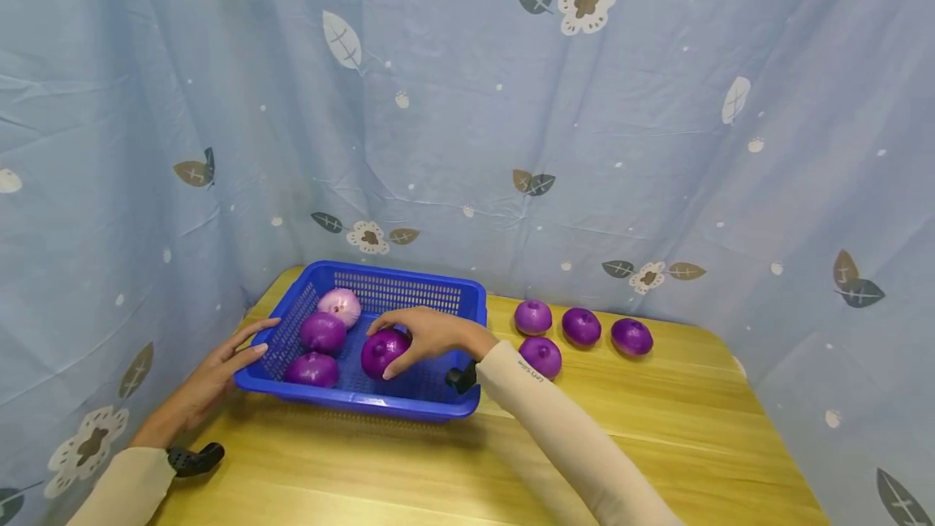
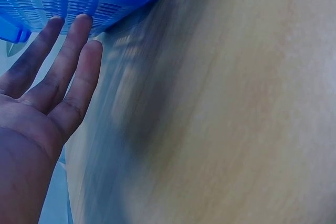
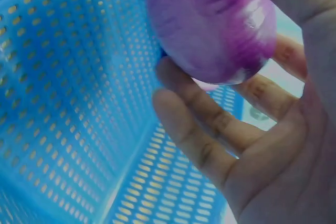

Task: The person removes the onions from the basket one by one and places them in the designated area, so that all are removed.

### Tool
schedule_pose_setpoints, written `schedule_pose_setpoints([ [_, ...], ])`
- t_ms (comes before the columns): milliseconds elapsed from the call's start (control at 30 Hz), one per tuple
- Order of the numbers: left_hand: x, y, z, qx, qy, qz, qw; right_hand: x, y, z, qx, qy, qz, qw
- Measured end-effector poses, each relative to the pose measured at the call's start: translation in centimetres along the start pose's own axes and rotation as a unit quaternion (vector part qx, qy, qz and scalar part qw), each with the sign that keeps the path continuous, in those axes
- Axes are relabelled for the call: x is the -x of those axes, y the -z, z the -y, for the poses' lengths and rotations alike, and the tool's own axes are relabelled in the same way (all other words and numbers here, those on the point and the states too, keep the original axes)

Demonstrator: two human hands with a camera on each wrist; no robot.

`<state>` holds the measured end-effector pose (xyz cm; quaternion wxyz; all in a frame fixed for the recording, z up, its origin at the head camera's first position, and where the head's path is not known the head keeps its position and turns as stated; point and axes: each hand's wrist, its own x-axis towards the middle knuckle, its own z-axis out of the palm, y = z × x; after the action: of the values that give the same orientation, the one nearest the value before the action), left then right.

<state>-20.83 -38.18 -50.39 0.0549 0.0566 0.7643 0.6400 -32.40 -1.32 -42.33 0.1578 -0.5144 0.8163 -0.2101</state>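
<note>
A blue plastic basket (image 1: 358, 402) with perforated walls stands on the table. Inside it, my right hand (image 1: 431, 333) holds a shiny purple onion (image 1: 381, 355) between thumb and fingers. The right wrist view shows this onion (image 3: 210, 24) close up, with fingers around its underside. Along the basket's left side lie a pale pinkish onion (image 1: 340, 305) and two darker purple onions (image 1: 323, 334). My left hand (image 1: 219, 365) is at the basket's left end, thumb and fingers extended at the rim. In the left wrist view its straight fingertips (image 2: 81, 22) overlap the basket's outer wall.
Several more purple onions (image 1: 581, 327) sit on the wooden table (image 1: 657, 412) to the right of the basket, near the back edge. A light blue patterned curtain (image 1: 467, 128) hangs behind the table and along both sides.
</note>
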Motion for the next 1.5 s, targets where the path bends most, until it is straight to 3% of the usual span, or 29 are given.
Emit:
schedule_pose_setpoints([
  [300,-0.2,0.1,0.6,-0.002,-0.017,0.010,0.9998,2.4,2.1,-1.3,-0.031,-0.013,-0.072,0.997],
  [800,0.0,0.0,0.4,-0.002,0.003,0.005,1.0000,7.9,4.5,-3.2,-0.109,-0.069,-0.129,0.983],
  [1133,0.0,-0.1,0.4,0.002,-0.005,0.008,1.0000,12.1,5.5,-5.1,-0.083,-0.098,-0.172,0.977],
  [1367,0.0,-0.2,0.3,0.006,-0.012,0.008,0.9999,15.2,5.7,-6.0,-0.156,-0.139,-0.193,0.959],
  [1500,0.0,-0.2,0.4,0.008,-0.013,0.008,0.9998,16.9,5.7,-6.8,-0.172,-0.135,-0.211,0.953],
])
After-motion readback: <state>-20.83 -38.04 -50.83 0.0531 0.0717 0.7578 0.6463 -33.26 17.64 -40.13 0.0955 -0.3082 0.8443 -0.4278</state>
